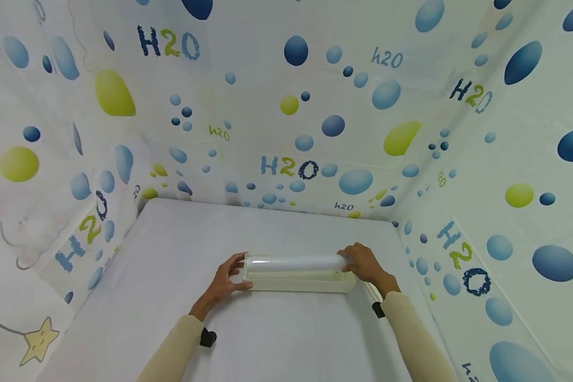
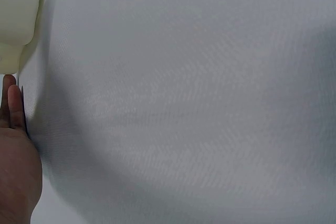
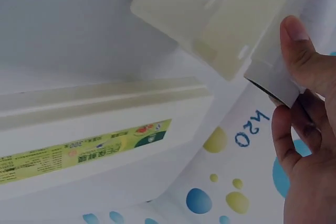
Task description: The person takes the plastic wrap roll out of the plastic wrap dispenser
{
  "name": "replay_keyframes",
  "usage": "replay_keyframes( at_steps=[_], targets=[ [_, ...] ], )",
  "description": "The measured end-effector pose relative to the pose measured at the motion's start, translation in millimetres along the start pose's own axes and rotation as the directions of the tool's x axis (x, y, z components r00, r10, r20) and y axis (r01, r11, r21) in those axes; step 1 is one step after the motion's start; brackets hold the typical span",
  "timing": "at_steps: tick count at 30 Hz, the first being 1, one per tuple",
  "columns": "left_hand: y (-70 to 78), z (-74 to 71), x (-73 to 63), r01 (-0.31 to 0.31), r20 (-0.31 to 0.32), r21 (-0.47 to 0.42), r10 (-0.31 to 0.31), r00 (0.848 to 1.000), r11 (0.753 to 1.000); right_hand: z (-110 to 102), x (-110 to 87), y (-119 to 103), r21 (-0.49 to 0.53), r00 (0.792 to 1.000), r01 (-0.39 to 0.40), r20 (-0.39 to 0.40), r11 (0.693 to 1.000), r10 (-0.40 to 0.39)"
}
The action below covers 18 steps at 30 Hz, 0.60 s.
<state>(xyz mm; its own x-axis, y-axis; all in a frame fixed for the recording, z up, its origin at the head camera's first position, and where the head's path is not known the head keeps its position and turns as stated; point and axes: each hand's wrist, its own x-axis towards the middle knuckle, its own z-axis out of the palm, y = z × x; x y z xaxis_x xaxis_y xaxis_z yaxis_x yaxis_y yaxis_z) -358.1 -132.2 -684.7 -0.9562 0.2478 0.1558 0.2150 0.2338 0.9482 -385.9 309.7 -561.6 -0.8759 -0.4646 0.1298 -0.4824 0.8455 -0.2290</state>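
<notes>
The roll [image 1: 291,263] lies lengthwise along the cream tray [image 1: 298,286] over the bench [image 1: 267,339], and I pinch the roll's right end in the fingers [image 3: 284,135] of my right hand [image 1: 364,263] while my left hand's [image 1: 225,280] fingers grip the tray's left end, a labelled case [image 3: 86,148] lying near my right wrist.
</notes>
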Motion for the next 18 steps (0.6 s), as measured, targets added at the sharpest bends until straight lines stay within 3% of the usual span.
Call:
replay_keyframes(
  at_steps=[9, 18],
  targets=[
    [-3.4, 0.4, -0.5, 0.026, 0.019, -0.004, -0.026, 0.999, 1.000, -13.9, 18.3, -6.0, -0.021, 0.997, 0.007, -0.080, 1.000, -0.009],
    [-0.1, 0.5, -0.2, 0.003, -0.004, 0.014, -0.003, 1.000, 1.000, -23.2, 56.9, -6.5, -0.015, 0.998, -0.022, -0.056, 1.000, 0.021]
  ],
)
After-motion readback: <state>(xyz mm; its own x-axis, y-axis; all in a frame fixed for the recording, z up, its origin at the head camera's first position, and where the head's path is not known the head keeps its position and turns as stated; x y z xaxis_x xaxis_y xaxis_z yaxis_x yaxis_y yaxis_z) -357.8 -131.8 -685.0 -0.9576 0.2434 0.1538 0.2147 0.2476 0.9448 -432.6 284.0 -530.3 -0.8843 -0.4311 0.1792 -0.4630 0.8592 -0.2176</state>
